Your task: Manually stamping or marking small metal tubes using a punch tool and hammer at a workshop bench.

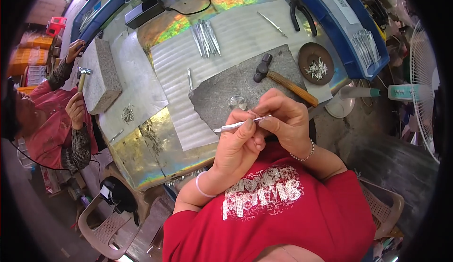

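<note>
A slim silver metal piece (pixel 231 126), like a narrow tool handle, lies across the fingers of my left hand (pixel 238 141), which is closed round it. At its right end the thumb and fingers of my right hand (pixel 285 123) pinch together; whether they hold the same piece or a tiny separate part is too small to tell. Both hands are over the near edge of a dark grey stone slab (pixel 217 94). On the slab are a small clear round dish (pixel 237 102) and a wooden-handled ball-peen hammer (pixel 290 87). Right of it, a brown bowl (pixel 304 54) holds small silver pins (pixel 317 68).
Silver rods (pixel 204 38), another rod (pixel 190 79), a thin tool (pixel 272 24) and black pliers (pixel 302 14) lie beyond the slab. A blue tray (pixel 325 14) stands far right, near a fan (pixel 424 92). At left, a co-worker's hand (pixel 75 111) grips a hammer (pixel 83 75) beside a stone block (pixel 101 73).
</note>
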Demonstrator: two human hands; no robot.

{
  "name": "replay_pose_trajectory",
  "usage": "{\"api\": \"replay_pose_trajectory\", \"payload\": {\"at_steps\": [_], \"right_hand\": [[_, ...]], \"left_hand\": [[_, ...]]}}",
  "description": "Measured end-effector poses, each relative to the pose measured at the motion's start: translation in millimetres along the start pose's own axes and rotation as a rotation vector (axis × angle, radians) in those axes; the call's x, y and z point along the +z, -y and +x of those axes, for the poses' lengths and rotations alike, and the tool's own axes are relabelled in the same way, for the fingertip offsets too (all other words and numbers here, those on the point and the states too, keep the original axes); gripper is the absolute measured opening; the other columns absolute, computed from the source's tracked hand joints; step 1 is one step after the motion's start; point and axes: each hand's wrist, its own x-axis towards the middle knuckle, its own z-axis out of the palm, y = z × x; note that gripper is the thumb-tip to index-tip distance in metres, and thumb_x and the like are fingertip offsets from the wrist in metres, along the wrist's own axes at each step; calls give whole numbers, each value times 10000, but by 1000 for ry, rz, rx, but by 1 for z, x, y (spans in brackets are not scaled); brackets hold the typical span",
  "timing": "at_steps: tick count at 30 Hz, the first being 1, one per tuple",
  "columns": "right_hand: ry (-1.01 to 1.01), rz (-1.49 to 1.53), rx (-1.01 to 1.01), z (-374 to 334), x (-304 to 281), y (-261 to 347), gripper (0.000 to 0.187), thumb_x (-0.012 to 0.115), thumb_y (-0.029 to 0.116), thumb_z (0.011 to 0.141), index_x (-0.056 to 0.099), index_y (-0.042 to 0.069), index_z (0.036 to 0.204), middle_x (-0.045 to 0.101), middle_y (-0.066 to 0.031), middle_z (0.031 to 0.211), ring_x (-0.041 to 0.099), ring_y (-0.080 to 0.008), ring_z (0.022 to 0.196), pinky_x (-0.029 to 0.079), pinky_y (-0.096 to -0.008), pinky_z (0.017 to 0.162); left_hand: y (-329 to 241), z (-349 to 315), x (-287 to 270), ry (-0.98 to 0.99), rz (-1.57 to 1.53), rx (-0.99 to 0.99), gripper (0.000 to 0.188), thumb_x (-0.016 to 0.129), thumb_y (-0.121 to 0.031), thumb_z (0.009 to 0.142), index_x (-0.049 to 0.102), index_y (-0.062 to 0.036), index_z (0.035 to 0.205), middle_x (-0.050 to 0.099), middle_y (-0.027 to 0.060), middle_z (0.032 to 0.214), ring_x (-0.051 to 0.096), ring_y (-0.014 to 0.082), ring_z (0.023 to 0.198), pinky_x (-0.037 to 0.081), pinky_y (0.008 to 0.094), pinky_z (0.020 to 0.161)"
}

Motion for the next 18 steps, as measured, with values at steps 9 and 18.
{"api": "replay_pose_trajectory", "payload": {"at_steps": [9, 18], "right_hand": [[120, -56, 116, 3, -23, 19, 75, 627, 47, 861, 598, -22, 864, 548, -35, 835, 521, -59, 722, 413, -188, 626], [144, 20, 515, -4, -12, 22, 84, 637, 49, 857, 605, -20, 893, 592, 2, 773, 552, -27, 692, 432, -165, 580]], "left_hand": [[-28, -21, -26, 0, 732, 89, 172, 567, -14, 875, 560, 30, 1042, 619, 148, 989, 624, 179, 857, 518, 293, 767], [-24, -28, -1, 72, 1145, -20, 92, 635, -40, 850, 582, 4, 909, 667, 63, 694, 601, 67, 604, 458, 215, 557]]}}
